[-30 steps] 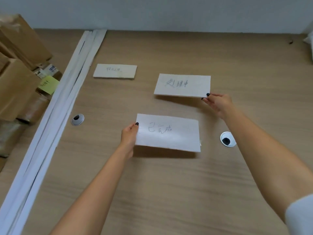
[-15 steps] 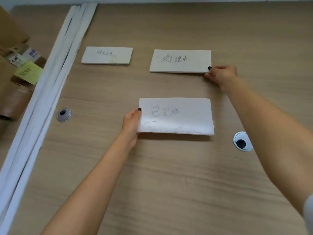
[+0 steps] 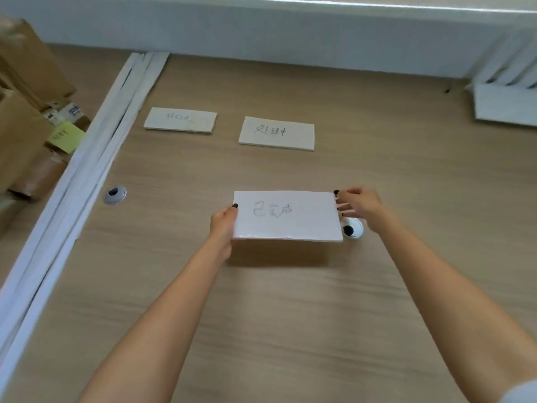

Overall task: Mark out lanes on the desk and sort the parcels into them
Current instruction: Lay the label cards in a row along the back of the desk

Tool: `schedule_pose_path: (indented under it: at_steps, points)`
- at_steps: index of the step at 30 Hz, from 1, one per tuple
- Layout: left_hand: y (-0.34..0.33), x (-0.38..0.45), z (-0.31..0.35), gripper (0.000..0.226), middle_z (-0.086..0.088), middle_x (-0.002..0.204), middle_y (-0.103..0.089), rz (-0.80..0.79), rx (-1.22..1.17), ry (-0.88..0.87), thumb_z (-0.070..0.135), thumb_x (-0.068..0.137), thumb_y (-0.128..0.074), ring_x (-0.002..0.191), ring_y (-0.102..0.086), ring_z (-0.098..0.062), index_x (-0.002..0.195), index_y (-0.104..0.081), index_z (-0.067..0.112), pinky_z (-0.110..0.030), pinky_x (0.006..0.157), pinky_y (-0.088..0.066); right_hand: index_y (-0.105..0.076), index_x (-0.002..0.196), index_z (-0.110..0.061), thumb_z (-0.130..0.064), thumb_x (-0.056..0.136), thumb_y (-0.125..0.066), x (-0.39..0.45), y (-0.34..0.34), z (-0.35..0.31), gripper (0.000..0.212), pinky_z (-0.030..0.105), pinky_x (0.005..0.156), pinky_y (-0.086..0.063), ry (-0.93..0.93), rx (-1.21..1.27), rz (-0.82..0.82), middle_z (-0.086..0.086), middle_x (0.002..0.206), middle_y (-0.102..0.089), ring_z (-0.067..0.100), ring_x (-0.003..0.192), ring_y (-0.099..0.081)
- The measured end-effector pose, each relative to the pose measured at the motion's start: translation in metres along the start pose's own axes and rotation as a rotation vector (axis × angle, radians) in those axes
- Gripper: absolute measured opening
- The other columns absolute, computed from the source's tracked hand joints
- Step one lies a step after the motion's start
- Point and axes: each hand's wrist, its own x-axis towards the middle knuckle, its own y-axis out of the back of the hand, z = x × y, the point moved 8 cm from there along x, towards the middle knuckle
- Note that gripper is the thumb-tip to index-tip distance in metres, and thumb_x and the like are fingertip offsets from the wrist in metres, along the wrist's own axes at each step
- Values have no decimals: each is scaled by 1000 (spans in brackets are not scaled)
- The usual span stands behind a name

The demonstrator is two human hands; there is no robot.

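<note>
Fingers (image 3: pixel 225 225) of the left hand (image 3: pixel 222 232) curled round the left edge of the near label card (image 3: pixel 286 216), thumb on top by the upper left corner, pinching it. Fingers (image 3: pixel 344 205) of the right hand (image 3: pixel 360 205) fanned out and fairly straight at the card's right edge, tips touching or just short of it; cannot tell which, with that hand a little blurred. Card held level above the bench (image 3: pixel 290 315), casting a shadow on the wood just below it, handwritten characters facing up. Farther back, lying flat on the bench: a middle label card (image 3: pixel 276 133) with handwriting, and to its left a far-left label card (image 3: pixel 180 120) with fainter writing, the two apart from each other. Bundle of long white strips (image 3: pixel 87 175) running diagonally down the left side of the bench. Cardboard parcels (image 3: pixel 20 135) stacked beyond the strips at the left edge, one bearing a yellow sticky note (image 3: pixel 65 136). Round cable grommet (image 3: pixel 114 194) near the strips; a second grommet (image 3: pixel 353 228) just under the right hand, partly hidden by the held card's corner. White slatted object (image 3: pixel 505 91) at the far right corner.
</note>
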Motion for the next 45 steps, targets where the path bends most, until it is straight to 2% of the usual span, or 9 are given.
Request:
schedule_pose_path:
  at_steps: [4,8,12,18,23,28,34,38,45]
  points:
    - [-10,-30,-18,22,-4,78,-62,-25,-22,32,10,95,-45,64,-57,-16,77,-58,14,-28,62,-46,-63,89,-9,-28,87,-61,-59,20,42,19,24,55,-50,-75,6,-2,5,81,-65,15,59,-59]
    - [-30,-65,-33,22,-4,77,-63,-79,-18,17,10,95,-45,62,-59,-16,77,-57,14,-26,57,-46,-62,80,-12,-29,89,-58,-105,53,72,19,23,55,-46,-74,60,66,2,76,-62,14,57,-57]
    - [-51,-109,-48,24,0,71,-63,-106,-53,46,11,95,-44,49,-61,-10,76,-58,15,-17,43,-48,-63,88,-10,-26,86,-63,-137,83,97,17,23,55,-47,-85,78,34,3,79,-64,14,60,-59]
    - [-99,-164,-59,28,-4,83,-64,-202,-12,-13,9,94,-36,74,-59,-19,83,-62,14,-31,67,-49,-63,98,-9,-21,79,-74,-161,143,123,25,21,54,-50,-47,140,-40,3,76,-63,14,62,-59]
    - [-137,-208,-79,33,-6,85,-66,-224,-11,-42,3,92,-34,74,-60,-20,86,-65,10,-29,66,-49,-63,104,-7,-17,80,-74,-177,195,141,29,19,53,-52,-34,175,-126,6,84,-68,16,65,-65]
    - [-173,-235,-99,28,-7,92,-65,-167,-57,-53,4,93,-36,78,-60,-22,96,-64,9,-31,68,-48,-63,103,-8,-15,81,-72,-183,242,151,25,20,57,-53,-18,187,-133,6,85,-69,16,65,-63]
    - [-197,-241,-108,29,-4,83,-65,-124,-73,-41,2,92,-38,71,-58,-20,86,-64,13,-29,64,-47,-61,109,-13,-4,82,-65,-172,267,164,28,21,57,-53,-51,206,-224,6,96,-70,19,71,-66]
    - [-203,-223,-108,32,-5,83,-63,-76,-82,-5,-3,87,-36,70,-55,-21,86,-65,12,-29,62,-45,-62,104,-16,-6,83,-67,-151,272,166,25,19,53,-54,-83,294,-201,6,84,-70,15,61,-65]
    - [-200,-177,-111,29,-4,84,-65,18,-59,34,2,90,-39,71,-58,-19,85,-65,14,-29,63,-48,-59,111,-7,-5,86,-64,-72,261,139,25,16,51,-54,-100,394,-74,3,85,-63,13,68,-59]
